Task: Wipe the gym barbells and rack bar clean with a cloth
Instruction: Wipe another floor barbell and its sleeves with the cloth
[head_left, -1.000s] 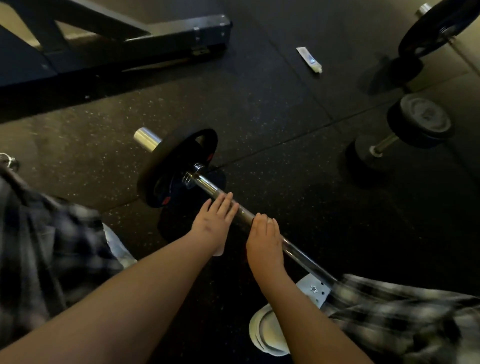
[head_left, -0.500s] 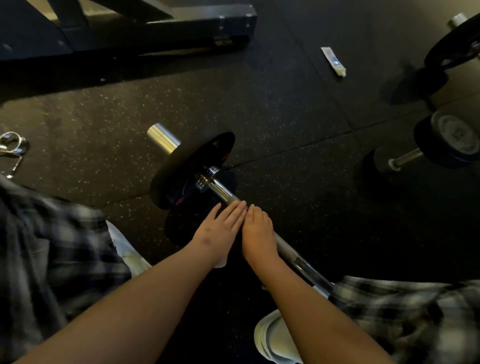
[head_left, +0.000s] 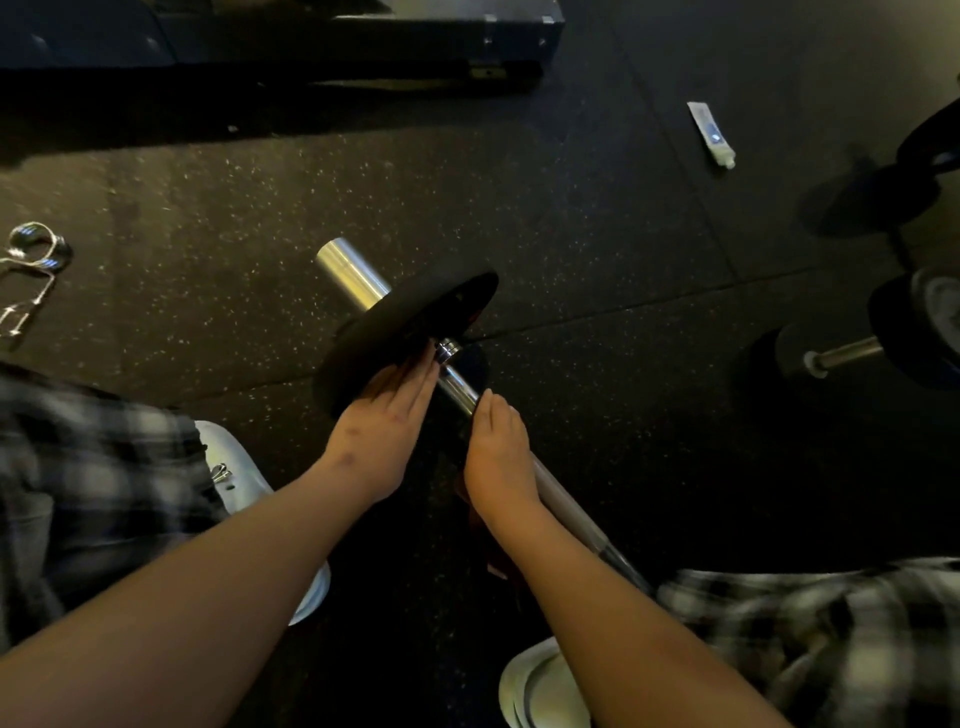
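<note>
Barbell (head_left: 457, 387) stroke has reached the weight plate (head_left: 405, 332): left hand (head_left: 379, 431) fingers flat against it, right hand (head_left: 496, 452) grip unclear.

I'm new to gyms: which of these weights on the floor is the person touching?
The long barbell in the middle, with one black plate: the right hand rests on its shaft. The short dumbbell at the right lies untouched.

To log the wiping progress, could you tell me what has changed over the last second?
Both hands slid up the bar toward the plate: the left hand now has straight fingers by the plate's inner face, and the right hand rests on the bar just behind. Bar, tube and dumbbell lie unmoved.
</note>
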